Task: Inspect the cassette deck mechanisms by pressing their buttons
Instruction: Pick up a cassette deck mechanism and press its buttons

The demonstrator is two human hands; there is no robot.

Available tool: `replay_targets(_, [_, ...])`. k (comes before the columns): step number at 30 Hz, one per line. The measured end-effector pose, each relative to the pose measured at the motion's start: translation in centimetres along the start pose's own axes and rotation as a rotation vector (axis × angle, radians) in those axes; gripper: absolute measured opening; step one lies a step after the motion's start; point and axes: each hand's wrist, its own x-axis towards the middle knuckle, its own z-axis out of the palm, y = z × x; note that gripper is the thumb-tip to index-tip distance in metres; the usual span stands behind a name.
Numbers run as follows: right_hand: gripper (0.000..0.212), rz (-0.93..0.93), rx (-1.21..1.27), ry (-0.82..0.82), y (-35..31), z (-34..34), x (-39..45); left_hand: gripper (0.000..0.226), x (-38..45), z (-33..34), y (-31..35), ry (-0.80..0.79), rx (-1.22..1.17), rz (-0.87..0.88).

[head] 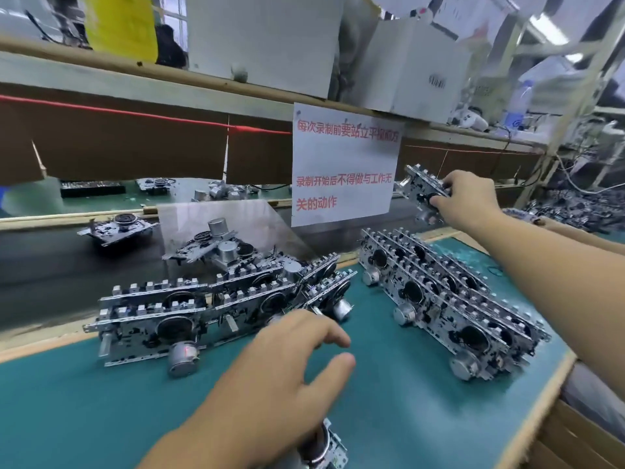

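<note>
Green tabletop (389, 418) under both my hands. My right hand (468, 198) is stretched far forward, fingers curled round one deck (421, 187), holding it tilted in the air beside the paper notice (345, 164). My left hand (287, 360) hovers low over the mat, fingers loose and spread, gripping nothing, just short of the left stack (209, 306) of decks. Between my arms lies the right stack (449, 296), rows leaning together. Beyond my left hand, on the belt (50, 272), sits a loose deck (118, 228).
</note>
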Motion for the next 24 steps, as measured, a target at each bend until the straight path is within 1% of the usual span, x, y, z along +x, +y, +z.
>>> replay_targets(1, [0.038,0.003,-0.022,-0.011,0.4,0.8,0.9,0.036,0.9,1.1,0.1,-0.039,-0.005,0.001])
replay_targets(3, [0.028,-0.005,-0.136,-0.039,1.1,2.5,2.5,0.037,1.9,2.9,-0.3,-0.094,0.01,-0.015])
replay_targets(6, [0.021,0.027,-0.28,-0.094,3.0,5.4,4.6,0.026,2.4,4.4,-1.6,-0.111,0.075,-0.088])
replay_targets(8, [0.023,0.062,-0.327,-0.109,4.5,6.7,6.0,0.023,2.8,4.5,-1.9,-0.16,0.134,-0.139])
replay_targets(12, [0.038,0.068,-0.368,-0.082,6.7,7.2,8.0,0.029,3.4,4.7,-2.0,-0.299,0.246,-0.138])
replay_targets(14, [0.039,0.068,-0.4,-0.064,7.4,6.9,8.5,0.029,3.4,4.9,-2.2,-0.314,0.264,-0.132])
replay_targets(16, [0.036,0.086,-0.407,-0.054,8.2,6.6,8.5,0.029,3.4,5.0,-2.2,-0.326,0.284,-0.121])
replay_targets(18, [0.031,0.097,-0.414,-0.092,8.8,6.8,8.0,0.031,3.5,5.0,-2.1,-0.329,0.294,-0.117])
replay_targets(20, [0.029,0.078,-0.435,-0.182,9.1,7.4,7.2,0.032,3.5,4.9,-2.0,-0.333,0.302,-0.108])
replay_targets(24, [0.039,0.049,-0.41,-0.308,8.4,8.9,5.9,0.03,3.5,4.8,-1.9,-0.354,0.324,-0.122])
